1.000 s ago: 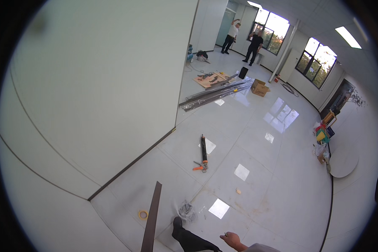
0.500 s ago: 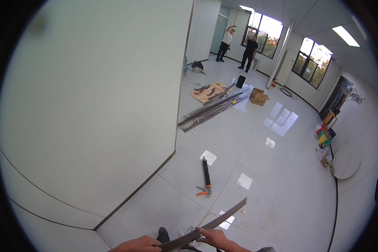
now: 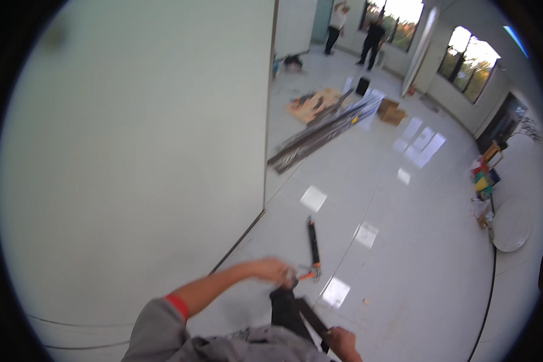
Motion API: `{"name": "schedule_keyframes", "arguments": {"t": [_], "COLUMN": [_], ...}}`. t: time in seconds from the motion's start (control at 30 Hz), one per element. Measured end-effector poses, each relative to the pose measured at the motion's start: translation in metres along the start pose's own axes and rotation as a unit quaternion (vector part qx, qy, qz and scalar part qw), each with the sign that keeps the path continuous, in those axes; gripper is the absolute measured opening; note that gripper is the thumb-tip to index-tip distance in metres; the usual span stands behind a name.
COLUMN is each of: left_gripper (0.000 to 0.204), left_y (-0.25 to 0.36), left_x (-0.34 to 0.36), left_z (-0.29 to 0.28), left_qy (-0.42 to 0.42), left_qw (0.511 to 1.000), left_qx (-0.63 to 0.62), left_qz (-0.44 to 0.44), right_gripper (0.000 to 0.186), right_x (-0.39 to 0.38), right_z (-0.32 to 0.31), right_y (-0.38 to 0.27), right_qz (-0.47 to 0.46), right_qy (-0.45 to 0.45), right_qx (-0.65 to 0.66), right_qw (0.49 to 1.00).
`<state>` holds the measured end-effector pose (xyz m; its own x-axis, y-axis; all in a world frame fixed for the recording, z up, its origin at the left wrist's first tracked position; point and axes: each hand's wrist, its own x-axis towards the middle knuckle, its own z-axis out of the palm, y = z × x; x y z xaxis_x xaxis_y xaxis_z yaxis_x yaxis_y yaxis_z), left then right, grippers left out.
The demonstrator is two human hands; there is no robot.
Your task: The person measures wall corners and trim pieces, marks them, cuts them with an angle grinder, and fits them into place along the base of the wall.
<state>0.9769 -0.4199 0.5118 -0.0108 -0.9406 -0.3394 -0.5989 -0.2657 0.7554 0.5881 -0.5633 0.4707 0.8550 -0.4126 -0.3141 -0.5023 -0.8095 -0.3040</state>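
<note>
— Cardboard first: where does it lie?

— Far down the glossy tiled floor [image 3: 404,205], a brown cardboard box [image 3: 393,112] sits just beside the end of a long bundle of dark metal rails [image 3: 323,134]. A flat tan sheet [image 3: 311,104] lies on the other side of that bundle, and a small black container [image 3: 362,86] stands beyond. By the right wall there is a stack of coloured packages [image 3: 482,178] — green, yellow, red — too small to read.

— And the hands?

— The left hand [image 3: 271,269] reaches forward on a bare forearm with a red cuff, fingers curled at the upper end of a dark flat strip [image 3: 304,314]. The right hand [image 3: 344,345] closes on the strip's lower end at the picture's bottom edge. The two hands are apart, one at each end.

— What is hard to make out?

— Motion blur hides the left fingers' exact grip. The right hand is partly cut off. A black tool with orange handles [image 3: 312,247] lies on the floor just past the left hand — whether they touch cannot be told. Two people [image 3: 356,27] stand far off by the windows.
</note>
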Motion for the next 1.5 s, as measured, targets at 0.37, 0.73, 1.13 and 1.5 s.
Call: {"name": "schedule_keyframes", "arguments": {"t": [0.37, 0.73, 1.13, 1.5], "left_gripper": [0.031, 0.024, 0.01, 0.014], "left_y": [-0.055, -0.123, -0.195, -0.272], "left_x": [0.273, 0.473, 0.69, 0.887], "left_z": [-0.291, -0.462, -0.624, -0.796], "left_qy": [0.252, 0.222, 0.231, 0.327], "left_qw": [0.944, 0.946, 0.91, 0.883], "left_qx": [0.194, 0.234, 0.321, -0.275], "left_qz": [-0.087, 0.002, 0.124, 0.195], "right_gripper": [0.032, 0.032, 0.036, 0.036], "right_x": [0.268, 0.559, 0.887, 1.181], "right_z": [-0.193, -0.35, -0.494, -0.627], "right_y": [0.011, -0.003, 0.089, 0.181], "right_qz": [0.029, -0.003, -0.068, -0.105], "right_qy": [0.15, 0.152, -0.016, -0.025], "right_qx": [0.081, 0.121, 0.298, 0.307], "right_qw": [0.985, 0.981, 0.952, 0.946]}}
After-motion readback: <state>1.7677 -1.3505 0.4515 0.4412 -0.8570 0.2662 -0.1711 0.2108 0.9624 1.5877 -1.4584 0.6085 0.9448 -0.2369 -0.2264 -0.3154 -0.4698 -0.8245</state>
